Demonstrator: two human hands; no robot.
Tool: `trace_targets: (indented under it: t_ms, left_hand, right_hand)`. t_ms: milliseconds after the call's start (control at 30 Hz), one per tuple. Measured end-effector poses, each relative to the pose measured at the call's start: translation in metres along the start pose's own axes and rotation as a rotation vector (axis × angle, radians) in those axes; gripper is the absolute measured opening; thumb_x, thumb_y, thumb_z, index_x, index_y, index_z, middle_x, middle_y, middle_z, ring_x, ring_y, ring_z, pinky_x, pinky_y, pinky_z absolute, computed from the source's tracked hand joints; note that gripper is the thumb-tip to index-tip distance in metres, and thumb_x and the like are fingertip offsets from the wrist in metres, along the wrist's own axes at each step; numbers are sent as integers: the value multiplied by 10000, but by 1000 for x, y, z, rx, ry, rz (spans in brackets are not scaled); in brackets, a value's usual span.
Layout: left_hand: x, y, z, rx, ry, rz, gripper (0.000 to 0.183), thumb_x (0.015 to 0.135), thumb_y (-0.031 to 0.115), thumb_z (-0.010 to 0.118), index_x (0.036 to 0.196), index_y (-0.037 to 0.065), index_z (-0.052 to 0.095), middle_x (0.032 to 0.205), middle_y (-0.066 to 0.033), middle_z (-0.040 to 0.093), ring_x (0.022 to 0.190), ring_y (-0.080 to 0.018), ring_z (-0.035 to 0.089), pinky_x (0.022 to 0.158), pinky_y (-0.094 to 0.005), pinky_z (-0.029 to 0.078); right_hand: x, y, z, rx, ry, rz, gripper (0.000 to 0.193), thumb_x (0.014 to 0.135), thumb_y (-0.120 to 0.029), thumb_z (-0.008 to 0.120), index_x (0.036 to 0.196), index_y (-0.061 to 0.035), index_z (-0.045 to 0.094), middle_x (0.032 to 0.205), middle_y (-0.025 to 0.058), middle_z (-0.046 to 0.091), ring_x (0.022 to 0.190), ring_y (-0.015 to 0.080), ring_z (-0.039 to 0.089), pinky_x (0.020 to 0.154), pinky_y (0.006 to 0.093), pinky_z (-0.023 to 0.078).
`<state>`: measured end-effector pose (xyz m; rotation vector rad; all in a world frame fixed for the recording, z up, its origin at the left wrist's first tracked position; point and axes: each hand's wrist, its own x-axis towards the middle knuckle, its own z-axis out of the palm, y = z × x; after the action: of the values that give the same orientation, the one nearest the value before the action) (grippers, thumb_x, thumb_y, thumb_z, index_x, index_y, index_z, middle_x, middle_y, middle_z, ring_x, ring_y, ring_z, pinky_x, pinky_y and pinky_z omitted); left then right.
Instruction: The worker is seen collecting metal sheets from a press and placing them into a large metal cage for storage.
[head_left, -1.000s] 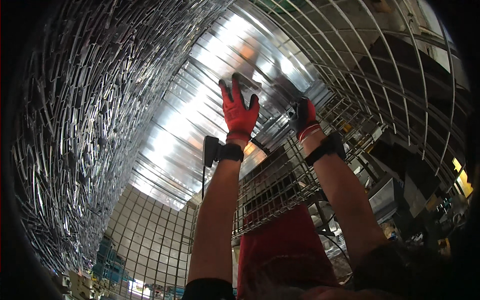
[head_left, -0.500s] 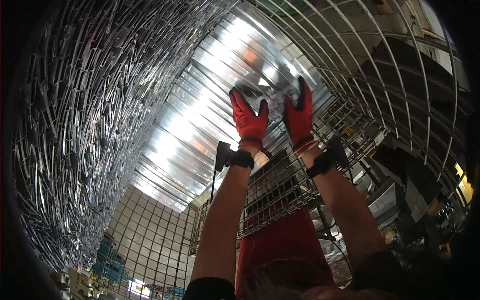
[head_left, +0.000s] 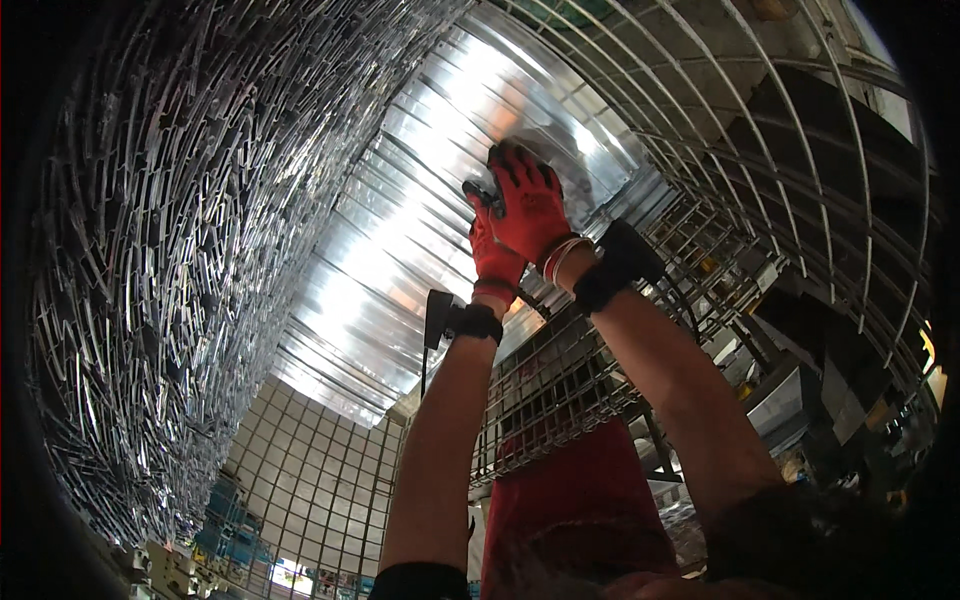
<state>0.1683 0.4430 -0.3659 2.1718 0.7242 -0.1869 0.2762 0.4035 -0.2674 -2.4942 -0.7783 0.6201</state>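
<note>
Both my hands wear red gloves with dark fingertips and are close together over a row of shiny, flat silver metal strips [head_left: 400, 225]. My right hand [head_left: 535, 208] is open, its fingers stretched out, and it overlaps my left hand [head_left: 492, 248] in view. The left hand's visible fingers look extended and open; the rest are hidden behind the right. Neither hand visibly holds anything. Whether they press on the metal or on each other I cannot tell. Black bands with small dark devices circle both wrists.
A tall, dense stack of thin silver metal pieces [head_left: 190, 260] fills the left, edges outward. Wire mesh walls stand on the right [head_left: 800, 150], at the lower left [head_left: 310, 470] and under my forearms [head_left: 550, 420]. Red cloth [head_left: 575, 500] shows between my arms.
My right hand has moved left, from beside the left hand to overlapping it. The left hand has stayed nearly in place. The metal strips look unchanged.
</note>
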Motion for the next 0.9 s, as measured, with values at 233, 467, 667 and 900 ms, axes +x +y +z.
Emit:
trace_targets:
  t_ms: [233, 467, 667, 900]
  left_hand:
    - [8, 90, -42, -279, -65, -393, 905, 722, 341, 622, 1357, 55, 45, 1203, -216, 459, 1069, -345, 474, 890, -378, 376]
    - [6, 83, -28, -732, -97, -572, 847, 717, 437, 616, 1342, 48, 196, 1210, -174, 469, 1101, -280, 465, 901, -340, 361]
    - [2, 83, -11, -630, -122, -507, 820, 715, 432, 620, 1329, 44, 237, 1233, -191, 435, 1141, -302, 423, 926, -339, 338]
    - [3, 74, -12, -792, -70, -456, 765, 745, 378, 620, 1328, 58, 242, 1195, -153, 466, 1051, -249, 478, 840, -324, 392]
  right_hand:
    - [-11, 67, -15, 583, 352, 92, 568, 745, -144, 566, 1258, -34, 349, 1288, 163, 357, 1212, 296, 331, 987, 394, 275]
    - [-69, 150, 28, 934, 451, 683, 374, 795, -36, 511, 1164, -3, 460, 888, 62, 574, 784, 194, 555, 734, 282, 448]
    - [-93, 178, 37, 1320, -15, 934, 161, 779, -149, 506, 841, -47, 614, 715, -9, 514, 609, 130, 466, 551, 302, 403]
    - [-59, 174, 13, 825, 118, 489, 122, 790, -204, 478, 823, -111, 548, 702, -19, 487, 618, 113, 431, 564, 256, 357]
